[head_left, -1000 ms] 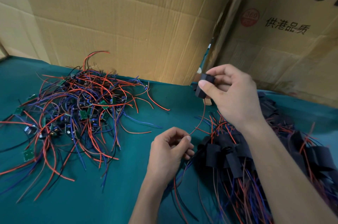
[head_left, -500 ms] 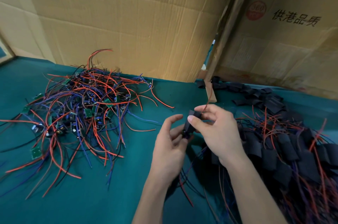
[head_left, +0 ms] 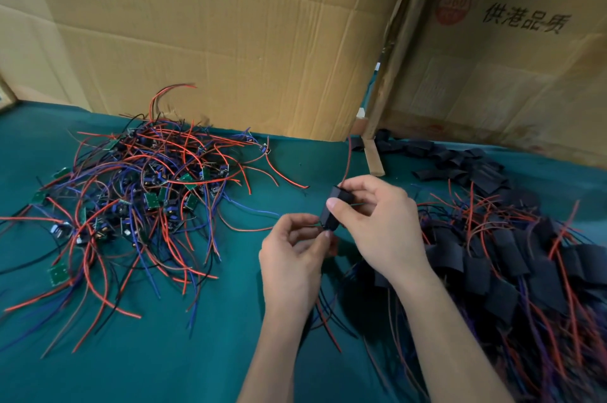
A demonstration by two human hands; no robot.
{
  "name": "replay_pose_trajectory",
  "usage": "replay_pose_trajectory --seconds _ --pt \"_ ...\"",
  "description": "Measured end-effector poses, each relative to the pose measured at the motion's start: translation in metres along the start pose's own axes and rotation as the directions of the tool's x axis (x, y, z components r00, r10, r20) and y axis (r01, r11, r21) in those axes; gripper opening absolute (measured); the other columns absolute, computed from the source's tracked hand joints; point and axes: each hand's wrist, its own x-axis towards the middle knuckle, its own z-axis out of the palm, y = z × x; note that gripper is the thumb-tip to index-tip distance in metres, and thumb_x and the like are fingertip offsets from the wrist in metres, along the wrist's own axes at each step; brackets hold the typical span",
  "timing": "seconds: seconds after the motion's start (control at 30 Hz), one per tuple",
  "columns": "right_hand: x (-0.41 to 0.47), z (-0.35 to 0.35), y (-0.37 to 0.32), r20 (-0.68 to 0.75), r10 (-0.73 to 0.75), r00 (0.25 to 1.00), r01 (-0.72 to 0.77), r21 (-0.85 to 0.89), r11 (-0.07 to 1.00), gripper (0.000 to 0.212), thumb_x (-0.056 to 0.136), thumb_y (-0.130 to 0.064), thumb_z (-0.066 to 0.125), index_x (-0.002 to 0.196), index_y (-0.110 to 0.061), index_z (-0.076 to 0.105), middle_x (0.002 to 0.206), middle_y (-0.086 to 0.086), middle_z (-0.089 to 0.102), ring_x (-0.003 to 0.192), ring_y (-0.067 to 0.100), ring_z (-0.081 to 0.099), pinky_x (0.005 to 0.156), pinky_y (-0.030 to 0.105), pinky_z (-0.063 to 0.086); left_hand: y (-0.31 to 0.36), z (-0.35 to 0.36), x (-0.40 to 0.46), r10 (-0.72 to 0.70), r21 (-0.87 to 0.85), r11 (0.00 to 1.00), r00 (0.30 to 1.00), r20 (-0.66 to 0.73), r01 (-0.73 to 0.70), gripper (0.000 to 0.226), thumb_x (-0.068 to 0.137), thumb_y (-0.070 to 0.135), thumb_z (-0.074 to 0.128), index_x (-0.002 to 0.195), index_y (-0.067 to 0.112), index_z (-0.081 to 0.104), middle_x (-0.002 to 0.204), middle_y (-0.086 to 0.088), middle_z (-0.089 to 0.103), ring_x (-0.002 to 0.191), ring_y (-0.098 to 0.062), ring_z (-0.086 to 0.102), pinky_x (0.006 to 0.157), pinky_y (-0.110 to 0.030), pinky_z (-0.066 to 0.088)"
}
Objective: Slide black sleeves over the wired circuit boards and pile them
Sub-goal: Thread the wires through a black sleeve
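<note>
Over the middle of the green table, my right hand [head_left: 377, 222] pinches a black sleeve [head_left: 336, 208] between thumb and fingers. My left hand [head_left: 295, 254] sits just below it, fingers curled, pinching the wires at the sleeve's lower end. Red and dark wires hang down from the sleeve past my left wrist; one red wire sticks up behind it. The board inside is hidden. A tangle of bare green boards with red, blue and black wires [head_left: 138, 205] lies at the left. Sleeved boards lie heaped [head_left: 512, 264] at the right.
Loose empty black sleeves [head_left: 460, 162] are strewn at the back right. Cardboard box walls [head_left: 230, 41] stand along the back edge of the green table [head_left: 164, 353]. A strip of cardboard [head_left: 374, 159] lies near the gap between the boxes.
My right hand came down from the back with the sleeve and met my left hand. Both hands now hold the sleeve and wires together, slightly further right than half a second ago.
</note>
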Motion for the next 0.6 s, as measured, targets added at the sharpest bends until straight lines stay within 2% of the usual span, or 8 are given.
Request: replay_pose_trajectory --seconds 0.07,0.13,0.23,0.33,0.47,0.6 --pt "-0.0014 0.0011 -0.0047 0.004 -0.054 0.999 0.054 -0.044 0.998 0.025 0.078 -0.024 0.085 0.084 -0.038 0.066 0.079 -0.019 0.074 0.076 0.0 0.071 0.08 0.034 0.06 0.0 0.0002 0.0003 0.007 0.029 1.0 1.0 -0.002 -0.007 0.017 0.081 -0.007 0.075 0.09 0.004 0.066 0.074 -0.011 0.074 0.062 -0.019 0.073 0.061 -0.025 0.059" --pt "-0.0025 0.0016 -0.0069 0.022 -0.097 0.995 0.098 -0.083 0.992 0.02 0.078 -0.025 0.085 0.089 -0.033 0.07 0.081 -0.015 0.075 0.078 0.002 0.071 0.082 0.034 0.059 -0.0001 0.0005 0.0003 0.001 0.043 0.999 1.0 -0.009 -0.001 0.019 0.079 -0.008 0.077 0.088 0.005 0.066 0.073 -0.011 0.073 0.06 -0.016 0.071 0.059 -0.025 0.058" --pt "-0.0021 -0.0004 -0.0076 0.062 -0.142 0.988 0.149 -0.125 0.981 0.022 0.078 -0.027 0.085 0.096 -0.027 0.072 0.084 -0.015 0.074 0.08 0.001 0.07 0.081 0.028 0.057 0.0007 -0.0002 0.0003 -0.016 0.013 1.0 1.0 -0.021 0.016 0.022 0.079 -0.008 0.076 0.092 0.005 0.064 0.076 -0.011 0.074 0.063 -0.02 0.072 0.064 -0.031 0.061" --pt "-0.0026 0.0 -0.0072 0.068 -0.169 0.983 0.176 -0.121 0.977 0.021 0.077 -0.027 0.084 0.095 -0.028 0.072 0.082 -0.017 0.073 0.077 0.001 0.069 0.077 0.027 0.057 0.0023 -0.0023 0.0012 -0.012 -0.042 0.999 0.998 -0.055 0.01 0.026 0.079 -0.01 0.074 0.096 0.004 0.06 0.079 -0.013 0.075 0.065 -0.02 0.073 0.06 -0.025 0.058" --pt "-0.0013 0.0046 -0.0028 0.021 -0.028 0.999 0.028 0.041 0.999 0.02 0.078 -0.025 0.085 0.093 -0.022 0.072 0.082 -0.01 0.077 0.079 0.006 0.073 0.083 0.04 0.06 0.0054 -0.002 0.0001 0.018 -0.142 0.989 0.994 -0.104 -0.033 0.025 0.082 -0.01 0.072 0.098 0.002 0.058 0.079 -0.015 0.075 0.066 -0.017 0.073 0.058 -0.021 0.055" --pt "-0.0013 0.006 -0.0006 0.043 0.143 0.989 -0.15 0.313 0.938 0.019 0.077 -0.026 0.084 0.089 -0.016 0.072 0.08 0.002 0.077 0.079 0.028 0.075 0.074 0.051 0.063 0.0064 -0.0027 0.0001 0.024 -0.26 0.964 0.991 -0.131 -0.057 0.026 0.083 -0.008 0.073 0.101 0.004 0.057 0.077 -0.01 0.075 0.066 -0.017 0.071 0.056 -0.022 0.054"
